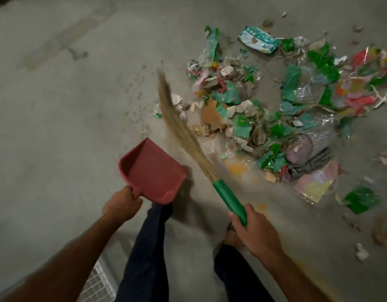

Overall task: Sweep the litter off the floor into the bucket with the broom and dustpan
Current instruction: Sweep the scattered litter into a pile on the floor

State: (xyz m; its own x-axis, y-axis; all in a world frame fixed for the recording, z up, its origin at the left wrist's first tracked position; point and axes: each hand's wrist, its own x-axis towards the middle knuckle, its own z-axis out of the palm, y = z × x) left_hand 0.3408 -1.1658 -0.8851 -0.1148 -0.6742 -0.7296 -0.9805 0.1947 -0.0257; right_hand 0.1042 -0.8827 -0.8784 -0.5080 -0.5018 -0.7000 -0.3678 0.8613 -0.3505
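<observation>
— Red plastic, that dustpan (152, 171): the left hand (121, 203) is gripping its stub handle, fingers curled round it, and the pan is sitting empty, mouth pointing up and away from the person.

— And the grass broom (183, 131)?

— The right hand (256, 232) is clasping the green handle (229, 201), fingers wrapped tight. The bristle end is blurring at the left edge of the litter pile (264, 110), so I am judging that a gathering stroke is going on.

— How should that stroke be going?

— Short, low pulls toward the pan, I would say. The clear plastic wrappers and the torn green foil are looking light enough to skip over the bristles, so the tip should be staying flat on the concrete floor (57, 127). The pan lip ought to be pressing down just beside the nearest card scraps before anything is pushed in.

— Room to move?

— Plenty of bare floor is lying to the left and ahead. The pile is spreading right to the frame's right edge, with stray bits near the lower right. A white wire rack (96, 280) is showing by the left leg. The bucket is not appearing in view, so I cannot tell where it is standing.
</observation>
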